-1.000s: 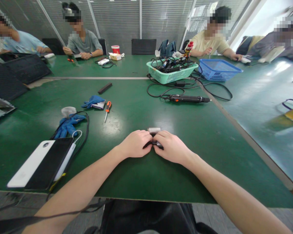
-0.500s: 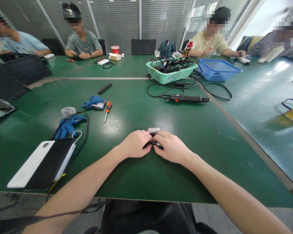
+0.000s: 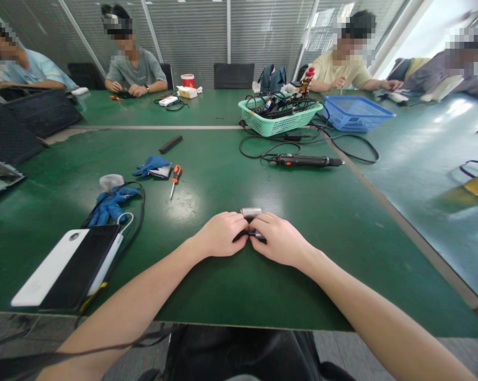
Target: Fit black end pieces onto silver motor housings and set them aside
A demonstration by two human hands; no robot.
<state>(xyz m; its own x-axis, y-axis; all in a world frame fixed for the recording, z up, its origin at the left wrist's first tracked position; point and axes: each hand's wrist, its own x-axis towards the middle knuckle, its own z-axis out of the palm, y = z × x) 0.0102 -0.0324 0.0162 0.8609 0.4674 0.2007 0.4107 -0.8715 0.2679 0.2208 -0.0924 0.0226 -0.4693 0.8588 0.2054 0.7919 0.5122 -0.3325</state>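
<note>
Close together over the green table (image 3: 239, 296), my left hand (image 3: 222, 234) and my right hand (image 3: 280, 238) are both closed round a small dark part (image 3: 258, 235) with a metallic sheen. Most of it is hidden by my fingers, so its kind cannot be made out. Just beyond my fingertips shows a silver metal cylinder (image 3: 251, 212); whether it joins the dark part is hidden. To the left, an orange-handled screwdriver (image 3: 176, 177) lies on the table.
Blue gloves (image 3: 111, 205), a white-and-black phone-like device (image 3: 66, 267) and a dark bar (image 3: 170, 144) are on the left. Beyond lie a black electric screwdriver (image 3: 306, 161), a green basket (image 3: 280, 126) of cables and a blue basket (image 3: 352, 124). Several people sit around.
My hands and the part in them stay in place. At the far left, a co-worker's arm has drawn back to the left.
</note>
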